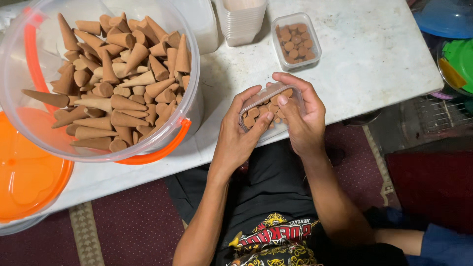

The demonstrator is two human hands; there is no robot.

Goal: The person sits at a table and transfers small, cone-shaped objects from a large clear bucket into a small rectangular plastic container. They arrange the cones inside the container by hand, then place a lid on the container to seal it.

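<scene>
Two hands on one small box of cones, filling in progress.

Both my left hand (235,132) and my right hand (301,114) are wrapped around a small clear box (268,109) held at the near edge of the white table (374,54), just above my lap. I judge the step to be settling brown cones (260,111) upright into the box, flat bases up. Left fingers (245,98) curl round the near-left wall, thumb lying across the cones; right fingers (295,81) clamp the far rim, thumb pressing on top. Neither hand is open. A filled matching box (295,42) sits well apart behind, beside a stack of empty boxes (241,22). The big clear tub (189,116) of loose cones stands left. Next move, in my judgement, calls for freeing one hand without tipping the box.
</scene>
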